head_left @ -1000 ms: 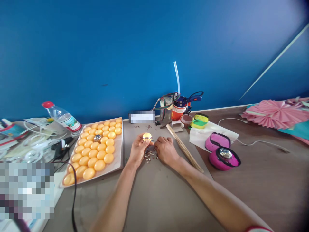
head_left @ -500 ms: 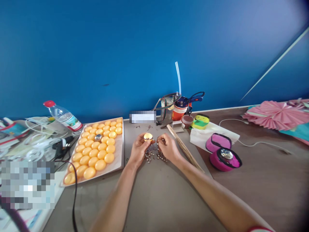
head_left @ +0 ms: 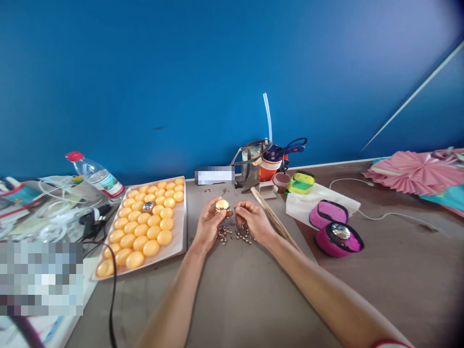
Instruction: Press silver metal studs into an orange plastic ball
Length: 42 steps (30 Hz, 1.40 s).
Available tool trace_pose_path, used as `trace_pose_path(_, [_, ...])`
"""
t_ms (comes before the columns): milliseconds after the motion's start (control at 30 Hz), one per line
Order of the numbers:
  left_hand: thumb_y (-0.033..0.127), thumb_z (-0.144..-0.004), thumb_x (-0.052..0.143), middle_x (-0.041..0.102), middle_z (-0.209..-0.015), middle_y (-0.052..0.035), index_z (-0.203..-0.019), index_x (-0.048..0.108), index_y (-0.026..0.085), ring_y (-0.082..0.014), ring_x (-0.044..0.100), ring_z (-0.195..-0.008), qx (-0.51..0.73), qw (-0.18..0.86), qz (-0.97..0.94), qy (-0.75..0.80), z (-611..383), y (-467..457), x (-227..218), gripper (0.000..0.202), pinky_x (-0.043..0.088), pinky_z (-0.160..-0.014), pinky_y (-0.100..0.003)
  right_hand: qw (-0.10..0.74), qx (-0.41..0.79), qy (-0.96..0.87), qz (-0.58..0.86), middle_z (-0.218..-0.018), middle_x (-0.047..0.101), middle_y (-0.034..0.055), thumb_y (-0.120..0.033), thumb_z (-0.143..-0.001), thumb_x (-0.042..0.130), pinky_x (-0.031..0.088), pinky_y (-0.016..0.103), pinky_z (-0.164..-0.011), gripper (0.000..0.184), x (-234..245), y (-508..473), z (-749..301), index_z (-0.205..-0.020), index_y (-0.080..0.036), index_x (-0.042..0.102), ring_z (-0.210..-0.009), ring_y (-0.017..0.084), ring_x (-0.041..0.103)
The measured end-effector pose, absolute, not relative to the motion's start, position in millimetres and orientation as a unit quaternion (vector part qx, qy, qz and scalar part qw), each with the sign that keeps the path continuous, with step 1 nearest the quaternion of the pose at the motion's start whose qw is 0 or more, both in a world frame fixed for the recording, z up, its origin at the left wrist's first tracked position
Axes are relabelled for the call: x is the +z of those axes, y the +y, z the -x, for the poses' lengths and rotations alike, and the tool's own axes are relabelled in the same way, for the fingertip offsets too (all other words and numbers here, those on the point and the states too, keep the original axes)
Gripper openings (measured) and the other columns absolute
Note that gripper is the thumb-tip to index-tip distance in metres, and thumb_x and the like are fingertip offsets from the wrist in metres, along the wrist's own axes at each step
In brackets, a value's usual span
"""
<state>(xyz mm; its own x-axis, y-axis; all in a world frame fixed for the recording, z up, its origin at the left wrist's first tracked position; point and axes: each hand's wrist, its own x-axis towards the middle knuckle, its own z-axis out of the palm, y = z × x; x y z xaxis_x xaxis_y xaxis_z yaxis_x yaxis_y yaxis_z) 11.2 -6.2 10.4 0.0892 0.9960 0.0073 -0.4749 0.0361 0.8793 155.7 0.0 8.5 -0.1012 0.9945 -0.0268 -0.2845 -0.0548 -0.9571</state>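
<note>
My left hand (head_left: 210, 224) is closed round a yellow ball (head_left: 222, 205) with a shiny, metallic-looking band on its near side. Just to its right, my right hand (head_left: 253, 221) has thumb and fingers pinched together close to the ball. Whatever sits in that pinch is too small to make out. Below both hands, small shiny beads or studs (head_left: 243, 234) lie loose on the grey work surface (head_left: 232, 295). Left of my hands stands a white tray (head_left: 177, 241) filled with rows of yellow balls (head_left: 142, 218); among them is one silvery, studded ball (head_left: 148, 207).
A tilted water bottle (head_left: 99, 178), cables and plastic bags crowd the left side. Behind my hands are a glass jar (head_left: 251, 166) and an orange cup (head_left: 270, 169) of tools. Wooden sticks (head_left: 275, 220), pink fabric bands (head_left: 337, 239) and a pink paper fan (head_left: 409, 171) lie rightward.
My right hand has shifted slightly, its pinched fingertips now nearer the ball. The left hand keeps hold of the ball in nearly the same place.
</note>
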Motion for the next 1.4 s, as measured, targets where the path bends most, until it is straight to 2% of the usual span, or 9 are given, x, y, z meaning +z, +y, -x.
trace_pose_path(233, [0.021, -0.068, 0.071, 0.064, -0.092, -0.0009, -0.104, 0.056, 0.022, -0.0124, 0.062, -0.074, 0.577, 0.671, -0.353, 0.303, -10, -7, 14, 0.039, 0.047, -0.078, -0.029, 0.555, 0.645, -0.376, 0.367, -0.062, 0.057, -0.0039, -0.030, -0.063, 0.070, 0.033, 0.023, -0.050, 0.024, 13, 0, -155, -0.079, -0.017, 0.058, -0.048, 0.008, 0.047])
trace_pose_path(500, [0.019, -0.070, 0.070, 0.063, -0.090, -0.0010, -0.105, 0.057, 0.022, -0.0059, 0.055, -0.063, 0.574, 0.699, -0.323, 0.279, -8, -6, 19, 0.037, 0.045, -0.067, -0.021, 0.550, 0.660, -0.372, 0.353, -0.061, 0.057, -0.0035, -0.028, -0.063, 0.070, 0.032, 0.023, -0.050, 0.019, 17, -3, -154, -0.071, -0.017, 0.057, -0.047, 0.007, 0.046])
trace_pose_path(700, [0.019, -0.070, 0.070, 0.062, -0.092, -0.0008, -0.109, 0.059, 0.022, -0.0074, 0.056, -0.066, 0.573, 0.705, -0.323, 0.266, -7, -6, 19, 0.040, 0.046, -0.070, -0.024, 0.553, 0.660, -0.378, 0.341, -0.062, 0.057, -0.0034, -0.026, -0.064, 0.070, 0.032, 0.023, -0.050, 0.016, 16, -4, -154, -0.070, -0.017, 0.058, -0.048, 0.007, 0.046])
trace_pose_path(933, [0.021, -0.071, 0.069, 0.062, -0.098, -0.0024, -0.109, 0.059, 0.023, -0.0086, 0.057, -0.070, 0.567, 0.713, -0.323, 0.257, -5, -5, 16, 0.039, 0.047, -0.077, -0.028, 0.553, 0.667, -0.367, 0.339, -0.064, 0.058, -0.0032, -0.025, -0.062, 0.072, 0.034, 0.023, -0.052, 0.020, 18, -6, -153, -0.074, -0.017, 0.058, -0.050, 0.007, 0.048])
trace_pose_path(1200, [0.016, -0.067, 0.072, 0.063, -0.093, -0.0006, -0.110, 0.058, 0.024, -0.0076, 0.059, -0.067, 0.553, 0.719, -0.331, 0.260, -6, -6, 15, 0.046, 0.048, -0.074, -0.025, 0.546, 0.660, -0.399, 0.326, -0.060, 0.057, -0.0037, -0.026, -0.066, 0.070, 0.034, 0.023, -0.052, 0.016, 19, -6, -152, -0.069, -0.017, 0.057, -0.049, 0.007, 0.046])
trace_pose_path(1400, [0.016, -0.068, 0.071, 0.063, -0.091, -0.0003, -0.106, 0.059, 0.022, -0.0085, 0.059, -0.068, 0.552, 0.707, -0.337, 0.286, -7, -5, 12, 0.040, 0.049, -0.070, -0.025, 0.548, 0.657, -0.397, 0.332, -0.062, 0.058, -0.0039, -0.025, -0.064, 0.071, 0.033, 0.024, -0.052, 0.017, 22, -8, -151, -0.072, -0.018, 0.058, -0.048, 0.007, 0.047])
